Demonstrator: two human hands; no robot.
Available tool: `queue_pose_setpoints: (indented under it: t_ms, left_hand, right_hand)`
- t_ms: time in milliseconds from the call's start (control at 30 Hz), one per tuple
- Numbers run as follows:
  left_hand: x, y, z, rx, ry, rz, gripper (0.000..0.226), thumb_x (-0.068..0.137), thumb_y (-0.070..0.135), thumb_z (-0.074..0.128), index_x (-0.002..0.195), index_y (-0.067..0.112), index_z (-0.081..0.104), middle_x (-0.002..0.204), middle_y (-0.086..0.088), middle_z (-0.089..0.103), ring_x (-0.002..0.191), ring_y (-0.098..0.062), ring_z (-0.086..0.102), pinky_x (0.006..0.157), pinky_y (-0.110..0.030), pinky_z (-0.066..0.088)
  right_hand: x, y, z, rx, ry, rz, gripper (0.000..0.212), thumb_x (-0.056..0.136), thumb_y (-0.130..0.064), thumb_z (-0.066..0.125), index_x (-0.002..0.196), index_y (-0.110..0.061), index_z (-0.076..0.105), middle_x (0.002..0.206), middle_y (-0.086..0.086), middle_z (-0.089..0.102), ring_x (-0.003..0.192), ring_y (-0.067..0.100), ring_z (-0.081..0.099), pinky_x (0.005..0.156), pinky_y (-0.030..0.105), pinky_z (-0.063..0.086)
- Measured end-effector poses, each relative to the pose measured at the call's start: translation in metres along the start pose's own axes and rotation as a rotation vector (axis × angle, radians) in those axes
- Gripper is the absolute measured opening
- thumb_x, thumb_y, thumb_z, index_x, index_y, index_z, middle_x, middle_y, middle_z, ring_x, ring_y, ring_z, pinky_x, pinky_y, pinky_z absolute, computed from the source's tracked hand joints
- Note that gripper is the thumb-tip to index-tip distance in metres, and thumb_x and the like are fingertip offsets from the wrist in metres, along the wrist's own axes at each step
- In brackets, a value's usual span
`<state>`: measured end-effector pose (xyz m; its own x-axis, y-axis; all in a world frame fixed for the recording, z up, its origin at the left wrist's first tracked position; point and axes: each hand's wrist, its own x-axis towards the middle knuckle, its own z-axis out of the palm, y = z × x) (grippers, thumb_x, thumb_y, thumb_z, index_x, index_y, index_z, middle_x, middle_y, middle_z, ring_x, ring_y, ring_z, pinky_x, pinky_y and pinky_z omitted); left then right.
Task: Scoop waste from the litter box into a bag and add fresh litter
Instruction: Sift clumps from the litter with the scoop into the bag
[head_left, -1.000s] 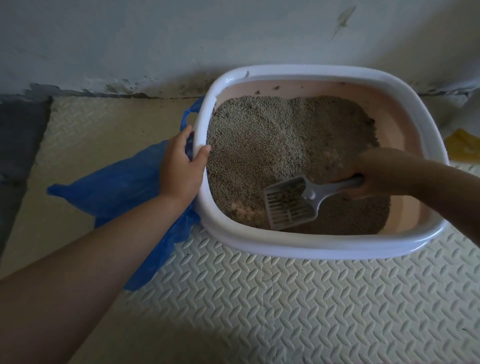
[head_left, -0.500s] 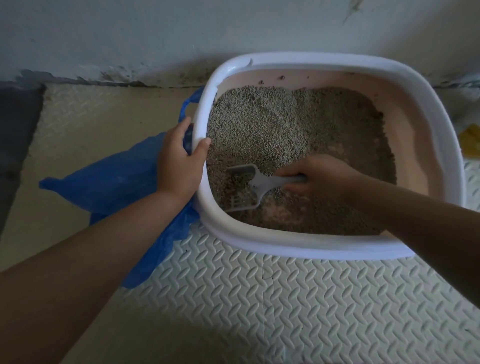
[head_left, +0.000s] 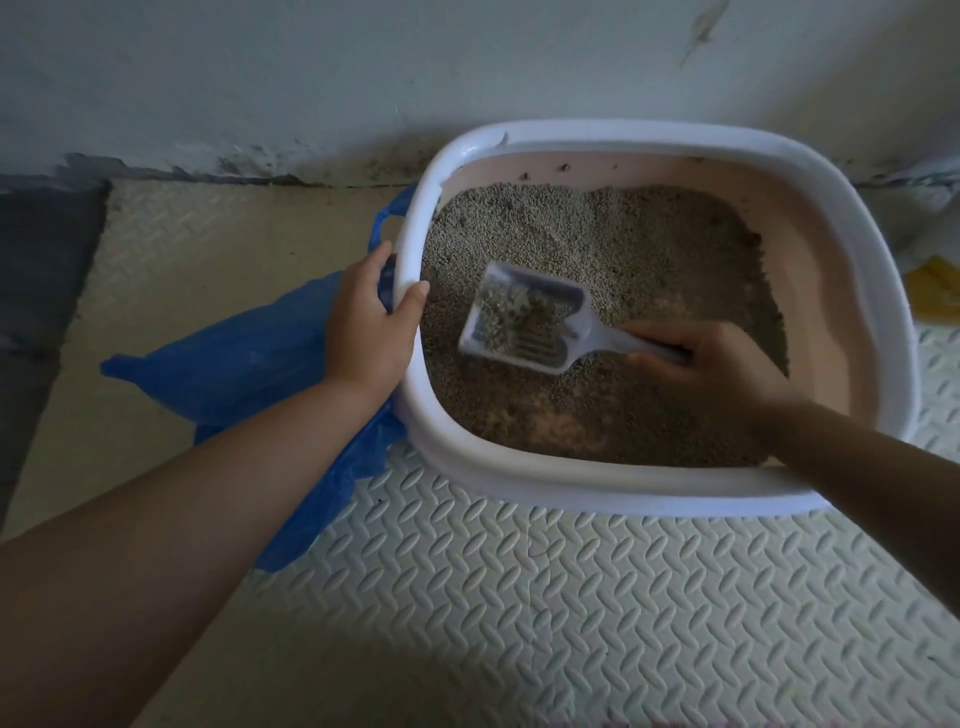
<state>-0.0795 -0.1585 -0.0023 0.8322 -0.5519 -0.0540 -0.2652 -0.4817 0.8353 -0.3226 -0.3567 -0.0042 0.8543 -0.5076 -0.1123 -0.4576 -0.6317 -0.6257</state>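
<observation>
Scoop (head_left: 524, 319) raised, carrying granules | litter box (head_left: 519, 488) holds litter (head_left: 571, 234)

Bare left hand (head_left: 366, 332), bare right hand (head_left: 711, 364); forearms (head_left: 208, 519) bare; nails (head_left: 422, 289) apparently short.

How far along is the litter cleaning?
Scooping is under way. The right hand holds the scoop, loaded, above the litter; the left hand grips the box rim. The bag lies beside the box, contents hidden. Left: tipping this load in, then adding fresh litter.
</observation>
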Motion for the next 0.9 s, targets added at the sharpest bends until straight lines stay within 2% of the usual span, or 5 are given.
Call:
queue_pose_setpoints:
  t_ms: [167,333,533,633,900]
  left_hand:
    - [0.001,0.0,0.0,0.045,0.005,0.018,0.056,0.093,0.033,0.057,0.144,0.02,0.038,0.139,0.004,0.045,0.11,0.001,0.043,0.088,-0.022,0.037]
    - [0.001,0.001,0.0,0.063,0.003,0.024,0.055,0.093,0.032,0.057,0.143,0.019,0.039,0.137,0.0,0.047,0.111,-0.008,0.049,0.09,-0.028,0.043]
    - [0.001,0.004,-0.001,0.126,-0.003,0.038,0.055,0.094,0.032,0.055,0.144,0.019,0.037,0.138,-0.002,0.046,0.118,-0.013,0.048,0.088,-0.024,0.037]
    - [0.001,0.005,-0.001,0.148,-0.015,0.045,0.055,0.095,0.032,0.055,0.144,0.018,0.036,0.139,-0.003,0.046,0.12,-0.016,0.048,0.087,-0.023,0.036]
    - [0.0,0.005,-0.001,0.146,-0.016,0.058,0.054,0.095,0.031,0.054,0.145,0.018,0.036,0.138,-0.005,0.045,0.113,-0.011,0.048,0.083,-0.023,0.037]
  right_hand:
    - [-0.015,0.0,-0.013,-0.026,0.086,-0.006,0.036,0.086,-0.028,0.066,0.12,-0.038,0.061,0.08,-0.035,0.057,0.068,-0.014,0.057,0.059,0.012,0.039]
    - [-0.024,0.001,-0.023,-0.077,0.136,-0.032,0.036,0.086,-0.024,0.067,0.121,-0.026,0.064,0.076,-0.033,0.055,0.073,-0.02,0.055,0.062,0.004,0.038]
    - [-0.034,0.003,-0.033,-0.065,0.145,-0.037,0.04,0.085,-0.027,0.066,0.122,-0.041,0.057,0.083,-0.015,0.068,0.071,-0.003,0.062,0.062,0.011,0.044]
    - [-0.039,0.007,-0.035,-0.059,0.145,0.004,0.038,0.085,-0.038,0.06,0.123,-0.039,0.059,0.088,-0.011,0.072,0.07,0.002,0.064,0.065,0.032,0.052]
    - [-0.047,0.01,-0.03,-0.046,0.197,0.093,0.034,0.088,-0.038,0.059,0.122,-0.033,0.063,0.068,-0.022,0.06,0.062,-0.006,0.055,0.057,0.021,0.036]
